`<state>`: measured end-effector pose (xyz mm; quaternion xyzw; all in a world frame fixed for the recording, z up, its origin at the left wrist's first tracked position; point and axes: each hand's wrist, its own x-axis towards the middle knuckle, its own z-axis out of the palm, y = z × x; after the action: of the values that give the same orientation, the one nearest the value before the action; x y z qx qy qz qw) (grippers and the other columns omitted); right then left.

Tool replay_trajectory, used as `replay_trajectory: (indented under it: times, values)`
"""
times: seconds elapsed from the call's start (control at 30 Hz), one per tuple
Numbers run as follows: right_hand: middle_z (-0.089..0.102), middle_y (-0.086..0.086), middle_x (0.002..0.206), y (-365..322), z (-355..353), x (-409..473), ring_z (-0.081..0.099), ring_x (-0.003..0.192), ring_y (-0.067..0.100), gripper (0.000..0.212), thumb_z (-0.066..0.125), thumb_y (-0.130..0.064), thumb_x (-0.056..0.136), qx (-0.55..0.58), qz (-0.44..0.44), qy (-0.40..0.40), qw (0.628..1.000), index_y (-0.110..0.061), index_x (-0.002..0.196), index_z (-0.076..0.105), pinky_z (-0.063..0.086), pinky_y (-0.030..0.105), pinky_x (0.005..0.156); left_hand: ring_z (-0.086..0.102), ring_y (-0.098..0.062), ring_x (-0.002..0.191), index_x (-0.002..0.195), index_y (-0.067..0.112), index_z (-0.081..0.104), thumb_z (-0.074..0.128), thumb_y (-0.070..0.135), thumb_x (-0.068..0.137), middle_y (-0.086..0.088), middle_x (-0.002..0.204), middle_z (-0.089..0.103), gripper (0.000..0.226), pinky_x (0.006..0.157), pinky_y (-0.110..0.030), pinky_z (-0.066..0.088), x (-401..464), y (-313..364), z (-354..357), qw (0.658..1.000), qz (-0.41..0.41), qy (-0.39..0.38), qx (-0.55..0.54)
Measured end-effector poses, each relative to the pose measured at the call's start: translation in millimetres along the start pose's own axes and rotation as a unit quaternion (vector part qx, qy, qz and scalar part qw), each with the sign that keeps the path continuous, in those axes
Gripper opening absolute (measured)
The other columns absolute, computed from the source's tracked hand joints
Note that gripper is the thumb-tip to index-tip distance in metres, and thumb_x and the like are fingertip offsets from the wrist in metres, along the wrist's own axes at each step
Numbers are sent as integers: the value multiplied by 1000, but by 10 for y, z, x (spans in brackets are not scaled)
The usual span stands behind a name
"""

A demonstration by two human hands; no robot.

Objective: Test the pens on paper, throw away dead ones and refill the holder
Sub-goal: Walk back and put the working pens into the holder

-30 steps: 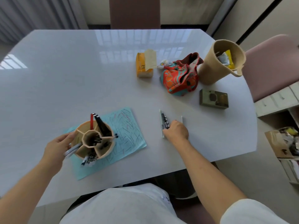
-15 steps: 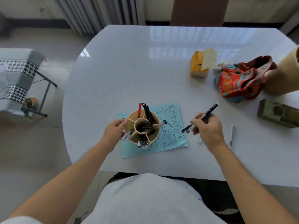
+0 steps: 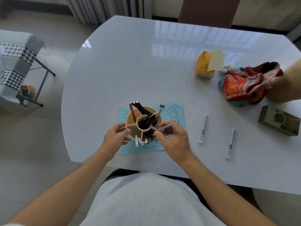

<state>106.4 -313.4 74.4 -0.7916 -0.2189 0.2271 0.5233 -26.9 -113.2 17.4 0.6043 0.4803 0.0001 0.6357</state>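
Note:
A tan round pen holder (image 3: 131, 123) with several compartments stands on a light blue paper (image 3: 173, 115) covered in scribbles. Black pens and one red pen fill its compartments. My left hand (image 3: 115, 137) grips the holder's left side. My right hand (image 3: 173, 139) pinches a dark pen (image 3: 164, 128) just over the holder's right rim, its tip pointing toward a compartment. Two white pens (image 3: 203, 129) (image 3: 230, 143) lie on the table to the right of the paper.
The white table (image 3: 130, 75) carries a yellow box (image 3: 204, 66), a red patterned pouch (image 3: 244, 85), a tan container (image 3: 286, 82) at the right edge and a small olive box (image 3: 278, 122). A houndstooth chair (image 3: 14, 66) stands on the floor at left.
My right hand picked a dark pen off the table and carried it left to the holder's rim. My left hand stayed on the holder. The camera view swung left.

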Motion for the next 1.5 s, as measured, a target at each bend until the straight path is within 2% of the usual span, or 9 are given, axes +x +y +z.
replay_trajectory:
  times: [0.17, 0.27, 0.4, 0.5, 0.67, 0.9, 1.07, 1.3, 1.5]
  values:
    - [68, -9, 103, 103, -211, -68, 65, 91, 10, 38, 80, -43, 81, -24, -21, -19, 999, -23, 110, 68, 53, 15, 79, 73, -20, 80, 122, 26, 59, 70, 24, 91, 4, 113, 68, 33, 66, -27, 57, -59, -9, 21, 1000, 6, -5, 6]
    - [71, -9, 100, 247, -495, -110, 67, 90, 13, 31, 67, -48, 88, -10, 2, 35, 999, -24, 106, 72, 52, 17, 79, 71, -24, 81, 124, 24, 59, 71, 21, 90, 3, 115, 68, 36, 68, -33, 56, -52, 0, 33, 1000, 13, -8, 0]
    - [68, -8, 87, 666, -987, -65, 64, 80, 7, 5, 66, -26, 93, -81, 71, 192, 975, -23, 91, 70, 54, 24, 72, 68, -26, 81, 125, 22, 60, 68, 18, 93, -4, 115, 69, 33, 72, -39, 56, 49, -23, -45, 1000, 19, -4, -13]
    - [61, 4, 102, 1089, -1488, -40, 60, 85, 19, 14, 65, -8, 91, -184, 170, 288, 924, -10, 104, 66, 56, 41, 79, 66, -26, 79, 123, 20, 61, 62, 13, 96, -11, 110, 70, 28, 73, -41, 55, 109, -33, -56, 999, 29, -18, -29]
    - [58, 18, 129, 1581, -1909, 5, 61, 110, 36, 38, 66, -19, 92, -273, 352, 199, 873, -5, 126, 56, 46, 33, 82, 64, -28, 79, 120, 22, 60, 58, 3, 95, -12, 114, 69, 32, 72, -41, 54, 153, -71, 5, 999, 24, -20, -31]
    - [68, 22, 120, 1558, -1520, 416, 63, 112, 39, 33, 65, -19, 91, -280, 285, 144, 905, -3, 120, 64, 50, 41, 93, 69, -22, 75, 112, 26, 60, 66, 7, 91, -7, 108, 71, 29, 70, -38, 55, -48, -1, 87, 999, 12, 7, -35]
    - [67, 15, 110, 1340, -1151, 684, 66, 100, 36, 53, 64, -54, 86, -361, 258, 92, 892, -8, 113, 61, 51, 39, 80, 72, -22, 77, 118, 23, 58, 72, 16, 89, -3, 112, 69, 33, 70, -35, 58, -142, -8, 96, 1000, -1, 19, -13]
    - [70, 15, 111, 1175, -904, 982, 69, 99, 35, 37, 66, -31, 82, -465, 252, 8, 849, -9, 111, 57, 45, 34, 73, 73, -21, 81, 121, 26, 57, 69, 28, 92, 4, 115, 67, 31, 69, -30, 59, -222, 16, 94, 1000, 3, 27, 2]
    - [68, 17, 106, 1188, -957, 917, 64, 90, 35, 27, 66, -21, 79, -428, 250, 2, 868, -8, 101, 57, 45, 32, 71, 72, -24, 82, 125, 24, 55, 59, 29, 98, -3, 116, 66, 28, 72, -33, 59, -123, 76, 20, 999, 13, 26, -23]
